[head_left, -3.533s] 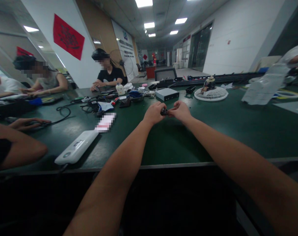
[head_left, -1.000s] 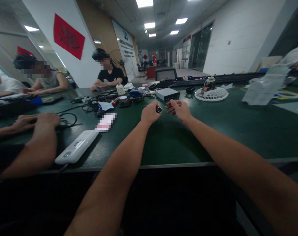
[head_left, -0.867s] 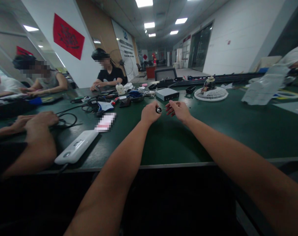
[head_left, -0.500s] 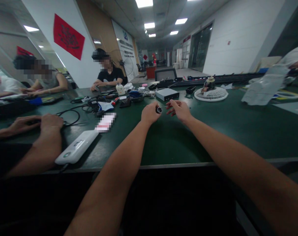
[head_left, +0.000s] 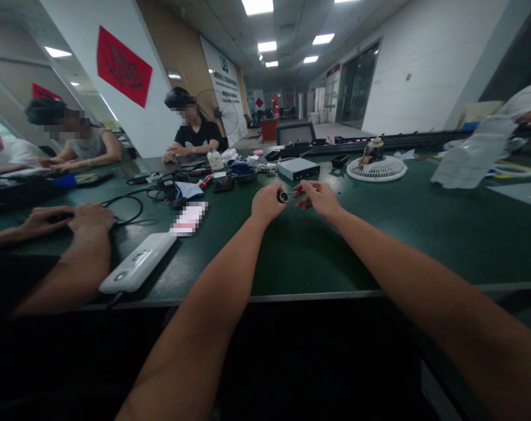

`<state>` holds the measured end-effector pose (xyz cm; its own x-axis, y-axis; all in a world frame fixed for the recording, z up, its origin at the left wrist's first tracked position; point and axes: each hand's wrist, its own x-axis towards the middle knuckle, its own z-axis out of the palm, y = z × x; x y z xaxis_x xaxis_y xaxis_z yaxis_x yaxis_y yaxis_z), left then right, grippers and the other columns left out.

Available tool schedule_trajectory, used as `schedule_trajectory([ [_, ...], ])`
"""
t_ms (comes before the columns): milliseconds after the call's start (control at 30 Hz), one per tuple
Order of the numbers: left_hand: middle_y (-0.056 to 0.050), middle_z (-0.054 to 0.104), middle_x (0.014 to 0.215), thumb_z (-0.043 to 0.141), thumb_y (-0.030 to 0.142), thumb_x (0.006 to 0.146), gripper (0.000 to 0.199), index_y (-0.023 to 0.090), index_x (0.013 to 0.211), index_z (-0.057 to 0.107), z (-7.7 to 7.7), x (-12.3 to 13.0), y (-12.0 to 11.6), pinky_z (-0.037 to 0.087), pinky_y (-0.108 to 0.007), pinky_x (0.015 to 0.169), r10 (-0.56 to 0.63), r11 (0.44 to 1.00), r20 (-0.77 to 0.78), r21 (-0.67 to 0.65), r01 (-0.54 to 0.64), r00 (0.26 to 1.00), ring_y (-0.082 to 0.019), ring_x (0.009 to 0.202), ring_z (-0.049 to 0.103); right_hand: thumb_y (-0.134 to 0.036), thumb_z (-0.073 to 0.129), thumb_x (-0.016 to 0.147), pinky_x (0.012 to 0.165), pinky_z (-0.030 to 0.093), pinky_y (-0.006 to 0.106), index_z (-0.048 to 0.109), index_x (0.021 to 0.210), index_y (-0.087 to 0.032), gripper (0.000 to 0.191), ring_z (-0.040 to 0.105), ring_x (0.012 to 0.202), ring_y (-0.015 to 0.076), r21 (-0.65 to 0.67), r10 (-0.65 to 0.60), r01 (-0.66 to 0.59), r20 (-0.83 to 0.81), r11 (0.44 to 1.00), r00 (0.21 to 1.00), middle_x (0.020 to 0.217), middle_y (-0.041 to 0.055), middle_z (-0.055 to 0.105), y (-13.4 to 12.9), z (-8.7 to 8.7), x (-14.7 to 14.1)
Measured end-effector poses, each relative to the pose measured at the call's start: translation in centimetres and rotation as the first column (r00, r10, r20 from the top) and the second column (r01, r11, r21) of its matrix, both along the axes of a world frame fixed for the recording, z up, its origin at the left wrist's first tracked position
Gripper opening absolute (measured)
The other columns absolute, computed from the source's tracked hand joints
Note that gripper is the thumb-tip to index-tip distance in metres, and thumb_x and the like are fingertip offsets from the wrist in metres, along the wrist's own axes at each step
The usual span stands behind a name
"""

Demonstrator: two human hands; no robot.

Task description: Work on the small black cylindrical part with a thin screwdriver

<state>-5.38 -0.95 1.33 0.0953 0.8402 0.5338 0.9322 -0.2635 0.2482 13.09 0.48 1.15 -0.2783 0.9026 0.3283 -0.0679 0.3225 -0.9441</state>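
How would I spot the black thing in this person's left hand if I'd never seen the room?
Start at the green table. Over its near edge reach the left hand and the right hand, close together, and the black thing is in the left one. Its round, light-rimmed end faces the viewer, unlike the flat-sided grey box beyond the hands.

Black cylinder [head_left: 283, 197] in left hand [head_left: 266, 202]; thin rod [head_left: 291, 193], right hand [head_left: 321, 199].
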Motion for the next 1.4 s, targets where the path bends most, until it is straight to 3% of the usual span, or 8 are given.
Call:
schedule_trajectory([
  [233, -0.008, 0.073, 0.097, 0.066, 0.024, 0.085, 0.012, 0.023, 0.096, 0.066, 0.01, 0.35, -0.07, 0.049, -0.035, 0.083, -0.014, 1.0, -0.023, -0.006, 0.014, 1.0, -0.025, 0.093, 0.067, -0.055, 0.059, 0.099, 0.042, 0.044, 0.019, 0.069, 0.087, -0.016, 0.042, 0.07, 0.052, 0.0121, 0.048, -0.129, 0.128, 0.03, 0.991, 0.991, 0.082, 0.0073, 0.075, 0.56, -0.19, 0.24],
  [433, -0.008, 0.074, 0.098, 0.065, 0.024, 0.085, 0.01, 0.023, 0.095, 0.065, 0.17, 0.27, -0.28, 0.049, -0.035, 0.081, 0.002, 1.0, -0.034, 0.0, -0.002, 0.999, -0.025, 0.093, 0.067, -0.049, 0.059, 0.1, 0.044, 0.048, 0.021, 0.069, 0.091, -0.016, 0.036, 0.072, 0.055, 0.0142, 0.014, -0.003, 0.003, 0.0, 1.0, 1.0, 0.086, 0.0079, 0.076, -0.06, 0.04, 0.05],
  [633, -0.008, 0.074, 0.098, 0.066, 0.025, 0.085, 0.01, 0.024, 0.095, 0.065, 0.14, 0.43, -0.25, 0.049, -0.035, 0.083, -0.001, 1.0, -0.042, -0.016, 0.001, 0.999, -0.026, 0.094, 0.067, -0.052, 0.061, 0.099, 0.041, 0.044, 0.02, 0.069, 0.087, -0.017, 0.038, 0.07, 0.052, 0.0129, 0.041, -0.123, 0.121, 0.026, 0.992, 0.992, 0.08, 0.0065, 0.075, 0.21, 0.0, 0.15],
  [800, -0.008, 0.074, 0.098, 0.067, 0.025, 0.084, 0.011, 0.025, 0.095, 0.066, 0.1, 0.27, -0.18, 0.049, -0.035, 0.082, 0.001, 1.0, -0.028, -0.007, -0.001, 1.0, -0.026, 0.095, 0.068, -0.054, 0.061, 0.098, 0.042, 0.048, 0.02, 0.068, 0.09, -0.017, 0.039, 0.073, 0.056, 0.0143, -0.013, -0.009, 0.009, 0.015, 1.0, 1.0, 0.088, 0.0086, 0.078, -0.16, 0.24, 0.07],
  [967, -0.007, 0.074, 0.097, 0.068, 0.025, 0.083, 0.013, 0.024, 0.096, 0.067, 0.03, 0.17, -0.15, 0.05, -0.035, 0.081, 0.0, 1.0, -0.045, -0.022, -0.001, 0.999, -0.026, 0.093, 0.068, -0.051, 0.061, 0.099, 0.041, 0.045, 0.019, 0.068, 0.088, -0.016, 0.037, 0.07, 0.052, 0.0125, 0.003, -0.097, 0.097, 0.05, 0.995, 0.994, 0.083, 0.0079, 0.076, -0.15, 0.2, 0.1],
  [1167, -0.007, 0.074, 0.097, 0.068, 0.024, 0.083, 0.013, 0.024, 0.096, 0.067, 0.03, 0.11, -0.11, 0.05, -0.034, 0.079, 0.01, 1.0, -0.05, -0.019, -0.011, 0.999, -0.025, 0.092, 0.068, -0.051, 0.06, 0.1, 0.043, 0.048, 0.021, 0.068, 0.09, -0.016, 0.038, 0.072, 0.054, 0.014, -0.032, 0.013, -0.012, 0.023, 0.999, 1.0, 0.088, 0.0091, 0.077, -0.12, 0.14, 0.15],
  [1300, -0.008, 0.074, 0.098, 0.069, 0.025, 0.083, 0.014, 0.024, 0.096, 0.069, 0.02, 0.27, -0.15, 0.05, -0.035, 0.08, 0.023, 0.999, -0.045, -0.042, -0.025, 0.999, -0.026, 0.094, 0.068, -0.053, 0.061, 0.098, 0.04, 0.045, 0.019, 0.068, 0.088, -0.016, 0.04, 0.07, 0.051, 0.0125, 0.01, -0.086, 0.085, 0.065, 0.996, 0.994, 0.082, 0.0077, 0.076, 0.11, -0.04, 0.12],
  [1400, -0.008, 0.074, 0.099, 0.069, 0.025, 0.083, 0.015, 0.025, 0.097, 0.069, -0.02, 0.33, -0.12, 0.05, -0.036, 0.081, 0.0, 0.999, -0.037, -0.037, -0.001, 0.999, -0.026, 0.094, 0.068, -0.053, 0.062, 0.098, 0.041, 0.046, 0.019, 0.068, 0.094, -0.017, 0.038, 0.071, 0.055, 0.0126, 0.023, -0.067, 0.067, 0.035, 0.998, 0.997, 0.089, 0.0082, 0.078, 0.04, -0.04, 0.09],
])
